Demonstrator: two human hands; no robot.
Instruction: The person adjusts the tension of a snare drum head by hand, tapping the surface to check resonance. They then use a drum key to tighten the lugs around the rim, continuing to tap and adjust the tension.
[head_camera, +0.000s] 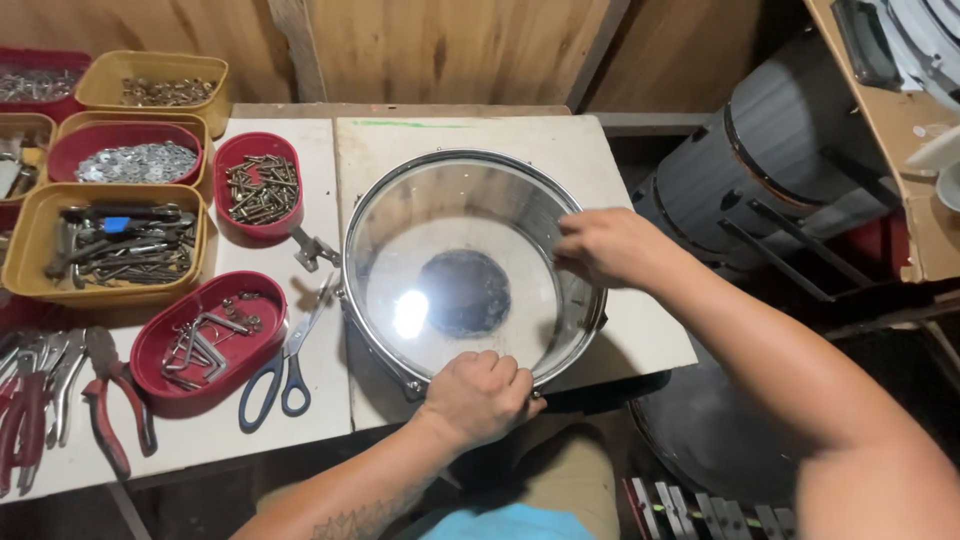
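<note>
Drum (465, 280) sits between hands: left (478, 395) near rim, right (610, 245) far rim.

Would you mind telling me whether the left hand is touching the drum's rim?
Touching: the head view shows the left hand closed over the drum rim's near edge.

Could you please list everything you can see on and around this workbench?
drum: one, chrome rim, clear head, bench centre
scissors: one pair, blue handles, left of drum
red trays: three oval, holding keys, bolts, washers
yellow trays: several, far left, holding tools and hardware
pliers: one, red handles, bench's left front
grey drum shell: one, right of bench
left hand: gripping the drum's near rim
right hand: on the drum's far-right rim
</note>
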